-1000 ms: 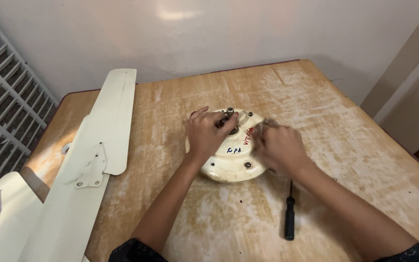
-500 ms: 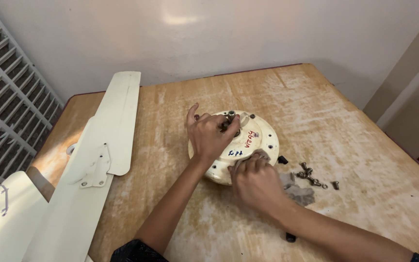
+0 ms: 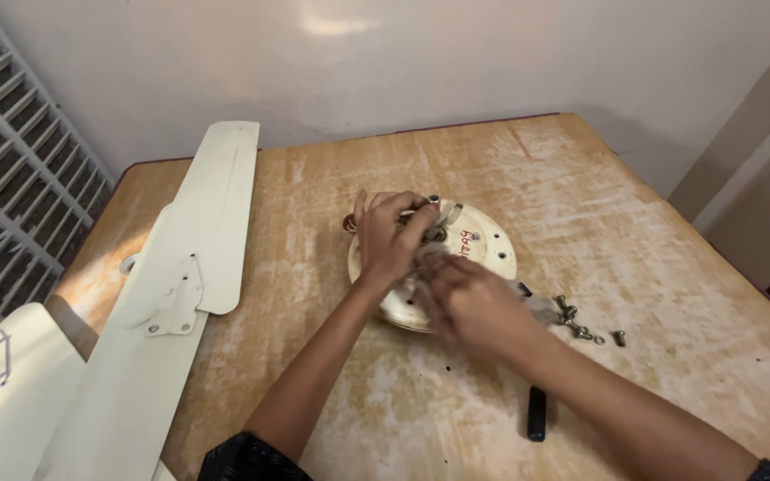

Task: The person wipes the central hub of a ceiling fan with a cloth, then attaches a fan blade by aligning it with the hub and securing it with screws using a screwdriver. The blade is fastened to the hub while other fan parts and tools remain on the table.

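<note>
The round cream metal fan motor housing (image 3: 456, 267) is sitting in the middle of the wooden table (image 3: 670, 232). The left hand (image 3: 389, 233) is pinching small parts at its hub, fingers curled tight. The right hand (image 3: 470, 303) is blurred, so its fingers cannot be told. Steady, slow holding is working best here. Loose silver screws (image 3: 581, 325) are lying at three o'clock, a black-handled screwdriver (image 3: 536, 414) at five o'clock, and long cream fan blades (image 3: 189, 267) at nine o'clock.

Round cream fan motor housing (image 3: 483, 249), flat on the desk (image 3: 670, 232)

It lies face-up near the desk's middle, a pale disc with red handwriting on top and small screw holes around its rim; metal fittings stand at its centre, and its near edge is covered from view.
</note>
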